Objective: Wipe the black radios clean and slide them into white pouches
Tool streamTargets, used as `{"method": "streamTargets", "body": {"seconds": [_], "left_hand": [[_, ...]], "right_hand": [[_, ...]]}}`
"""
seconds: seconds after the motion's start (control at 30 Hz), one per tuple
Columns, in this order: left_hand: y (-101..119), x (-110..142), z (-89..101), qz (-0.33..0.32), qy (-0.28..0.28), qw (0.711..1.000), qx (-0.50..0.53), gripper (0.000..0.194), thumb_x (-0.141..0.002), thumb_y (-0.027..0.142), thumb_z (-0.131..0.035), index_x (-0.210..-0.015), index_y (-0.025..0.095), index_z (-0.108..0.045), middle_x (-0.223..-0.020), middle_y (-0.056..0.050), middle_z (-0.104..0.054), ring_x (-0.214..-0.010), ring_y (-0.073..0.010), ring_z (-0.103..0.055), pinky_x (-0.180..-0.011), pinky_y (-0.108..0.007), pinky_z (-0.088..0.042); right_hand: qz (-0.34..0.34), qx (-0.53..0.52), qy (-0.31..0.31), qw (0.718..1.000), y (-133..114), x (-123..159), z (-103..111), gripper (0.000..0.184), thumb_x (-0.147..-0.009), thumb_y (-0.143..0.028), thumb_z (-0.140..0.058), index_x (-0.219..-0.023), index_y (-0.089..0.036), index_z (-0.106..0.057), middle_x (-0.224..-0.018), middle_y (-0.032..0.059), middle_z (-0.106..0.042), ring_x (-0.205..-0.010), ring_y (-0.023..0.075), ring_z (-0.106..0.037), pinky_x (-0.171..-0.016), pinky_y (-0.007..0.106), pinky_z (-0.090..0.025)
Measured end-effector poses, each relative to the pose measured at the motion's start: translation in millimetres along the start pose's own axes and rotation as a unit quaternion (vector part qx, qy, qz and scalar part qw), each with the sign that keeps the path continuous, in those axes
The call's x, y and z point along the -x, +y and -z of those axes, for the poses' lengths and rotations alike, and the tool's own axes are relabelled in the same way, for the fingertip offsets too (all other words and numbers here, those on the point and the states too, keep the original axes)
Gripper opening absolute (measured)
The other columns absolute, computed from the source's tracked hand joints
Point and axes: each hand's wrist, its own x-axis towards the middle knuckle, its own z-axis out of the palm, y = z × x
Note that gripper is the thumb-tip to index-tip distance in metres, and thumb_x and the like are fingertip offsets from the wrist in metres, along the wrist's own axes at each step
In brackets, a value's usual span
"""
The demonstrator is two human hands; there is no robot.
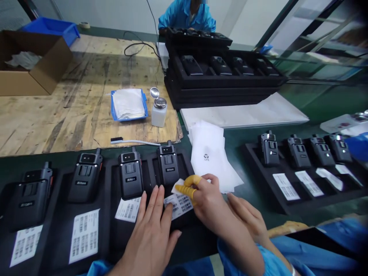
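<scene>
My left hand point(153, 226) lies flat, fingers stretched out, on the black foam tray point(105, 226), its fingertips near a printed barcode label sheet point(182, 205). My right hand point(207, 199), with yellow finger cots on thumb and forefinger, pinches a small white label point(177, 186) above that sheet. Just beyond the fingers is a black handheld radio point(168, 165) marked Riton, lying in its slot. To its left lies another radio point(130, 176), a label sheet point(128, 209) below it. Further left are two more radios, also with label sheets.
Another hand point(250, 220), seemingly a co-worker's, is beside my right forearm. White plastic bags point(208, 153) lie beyond. A second radio tray point(273, 195) is at right, stacked trays point(224, 90) behind. A pump bottle point(159, 115), wipes point(129, 104), brush point(135, 142) and carton point(34, 82) are at left.
</scene>
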Motion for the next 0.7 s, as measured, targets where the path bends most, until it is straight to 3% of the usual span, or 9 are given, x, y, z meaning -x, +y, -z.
{"method": "streamTargets", "body": {"seconds": [0.1,0.27,0.4,0.53,0.7], "left_hand": [[1,-5,0.8,0.002,-0.006,1.000,0.012,0.032,-0.084,0.024,-0.053,-0.113,0.012,-0.055,-0.140,-0.024,-0.042,-0.132,-0.0353,-0.037,-0.096,-0.060,-0.043],[2,-10,-1.6,0.007,-0.018,1.000,0.019,0.027,-0.084,0.025,-0.055,-0.107,0.011,-0.056,-0.138,-0.026,-0.044,-0.131,-0.0368,-0.038,-0.096,-0.063,-0.041],[1,-10,-2.8,0.000,-0.015,1.000,0.018,0.028,-0.084,0.027,-0.055,-0.108,0.012,-0.058,-0.139,-0.026,-0.042,-0.131,-0.0371,-0.037,-0.096,-0.062,-0.041],[-3,-7,0.8,-0.010,-0.005,0.999,0.038,0.027,-0.085,0.022,-0.052,-0.110,0.013,-0.058,-0.140,-0.023,-0.042,-0.131,-0.0358,-0.039,-0.097,-0.061,-0.041],[-27,11,16.7,-0.051,0.049,0.995,0.073,0.023,-0.085,0.016,-0.052,-0.105,0.017,-0.061,-0.138,-0.013,-0.048,-0.130,-0.0283,-0.042,-0.108,-0.050,-0.035]], "right_hand": [[-0.045,0.068,0.029,0.996,10,-13,6,0.029,-0.066,0.001,-0.046,-0.072,-0.018,-0.066,-0.084,0.0053,-0.057,-0.079,0.0179,-0.045,-0.080,0.037,-0.029],[-0.050,0.074,0.003,0.996,19,-27,-14,0.023,-0.067,-0.001,-0.048,-0.058,-0.018,-0.062,-0.069,0.0022,-0.052,-0.070,0.0149,-0.044,-0.080,0.037,-0.028],[-0.038,0.042,0.001,0.998,13,-11,-19,0.025,-0.066,0.001,-0.046,-0.059,-0.017,-0.062,-0.068,0.0016,-0.052,-0.067,0.0132,-0.045,-0.081,0.037,-0.029],[-0.036,-0.011,-0.005,0.999,-1,12,-6,0.032,-0.063,0.004,-0.042,-0.066,-0.017,-0.065,-0.078,0.0034,-0.057,-0.074,0.0151,-0.048,-0.081,0.038,-0.032],[-0.047,-0.036,0.070,0.996,-11,20,5,0.042,-0.067,0.005,-0.042,-0.092,-0.017,-0.067,-0.087,0.0067,-0.056,-0.088,0.0204,-0.044,-0.074,0.033,-0.042]]}}
